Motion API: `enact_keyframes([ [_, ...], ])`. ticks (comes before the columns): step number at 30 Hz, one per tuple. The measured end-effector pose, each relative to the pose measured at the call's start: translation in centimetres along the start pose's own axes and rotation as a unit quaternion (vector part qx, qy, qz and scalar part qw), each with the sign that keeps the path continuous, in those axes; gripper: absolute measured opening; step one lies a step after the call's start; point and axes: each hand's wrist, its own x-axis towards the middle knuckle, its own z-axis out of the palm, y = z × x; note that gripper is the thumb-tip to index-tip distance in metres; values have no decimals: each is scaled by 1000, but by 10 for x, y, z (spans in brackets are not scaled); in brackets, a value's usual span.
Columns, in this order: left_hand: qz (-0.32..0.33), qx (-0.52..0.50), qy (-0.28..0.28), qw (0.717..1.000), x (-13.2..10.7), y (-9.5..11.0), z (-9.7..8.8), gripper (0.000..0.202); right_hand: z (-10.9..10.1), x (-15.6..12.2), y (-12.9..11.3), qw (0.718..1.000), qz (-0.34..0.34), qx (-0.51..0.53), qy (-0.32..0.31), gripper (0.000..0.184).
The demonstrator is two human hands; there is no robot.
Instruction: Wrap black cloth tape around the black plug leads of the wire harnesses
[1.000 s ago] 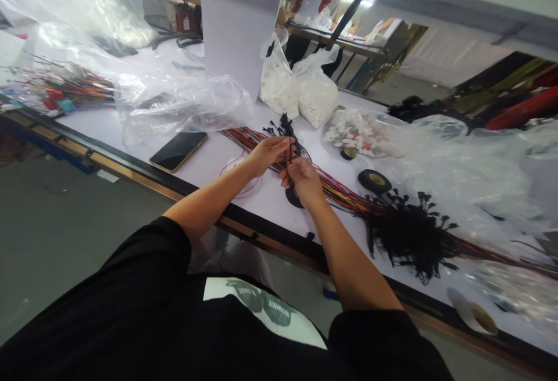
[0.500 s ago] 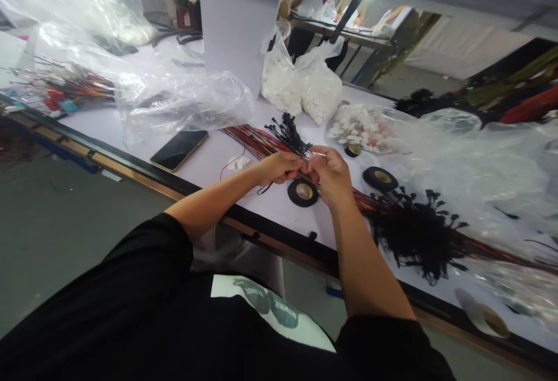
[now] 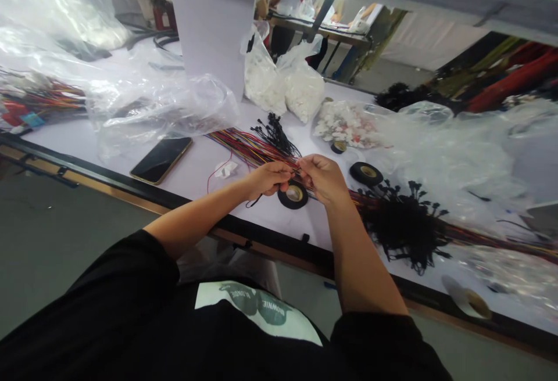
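My left hand (image 3: 267, 178) and my right hand (image 3: 321, 176) meet fingertip to fingertip above the white table (image 3: 196, 163). Both are closed in a pinch on thin wires pulled from the long bundle of coloured wires (image 3: 244, 144) that runs across the table. A thin black strand hangs from my left hand. A roll of black tape (image 3: 293, 195) lies just under the hands. The bundle's far end carries a cluster of black connectors (image 3: 274, 131), and a much larger black cluster (image 3: 403, 227) lies to the right.
A phone (image 3: 160, 159) lies face up at the left, near crumpled clear plastic bags (image 3: 143, 102). Two bags of white parts (image 3: 279, 82) stand at the back, beside loose white pieces (image 3: 344, 125). Two more tape rolls (image 3: 365, 173) sit to the right. A white pillar (image 3: 213, 15) rises behind.
Both hands came down and toward me from the black connector cluster, uncovering the tape roll; they now pinch the wires lower. The view shifted slightly right.
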Motion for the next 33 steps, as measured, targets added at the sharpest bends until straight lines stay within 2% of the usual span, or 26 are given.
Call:
enact_keyframes([
  [4, -17, -29, 49, 998, 0, 2, 0, 17, 0, 1, 3, 995, -40, -81, 51, 22],
  [8, -19, -28, 88, 995, 4, -2, 0, 19, 5, 3, 7, 968, -96, -199, 116, 20],
  [10, -13, -29, 95, 995, 6, -3, -2, 20, 3, 3, 6, 974, -77, -192, 93, 20],
  [12, -4, -43, 107, 993, 7, -3, -5, 20, -6, 1, 1, 985, -32, -165, 34, 22],
  [14, 3, -68, 125, 990, 8, -2, -8, 20, -18, -3, -5, 981, -4, -194, -32, 25],
  [16, 7, -92, 136, 987, 9, 0, -12, 20, -29, -10, -11, 949, -15, -299, -101, 23],
  [19, 11, -114, 130, 985, 12, 1, -19, 21, -32, -21, -13, 855, -60, -469, -213, 22],
  [21, 15, -122, 126, 984, 13, 0, -22, 20, -25, -24, -9, 792, -100, -555, -234, 22],
  [23, 23, -123, 129, 984, 14, 0, -24, 19, -16, -22, -4, 755, -122, -607, -216, 20],
  [24, 30, -119, 131, 984, 14, 0, -24, 19, -14, -20, -2, 753, -123, -612, -208, 18],
  [25, 39, -112, 136, 984, 13, 1, -23, 20, -12, -17, -1, 763, -119, -602, -203, 16],
  [30, 74, -65, 143, 985, 6, 3, -11, 24, -17, -11, -11, 880, -99, -422, -195, 8],
  [33, 106, -31, 137, 984, 2, 2, -3, 19, -17, -17, -20, 914, -96, -353, -173, 14],
])
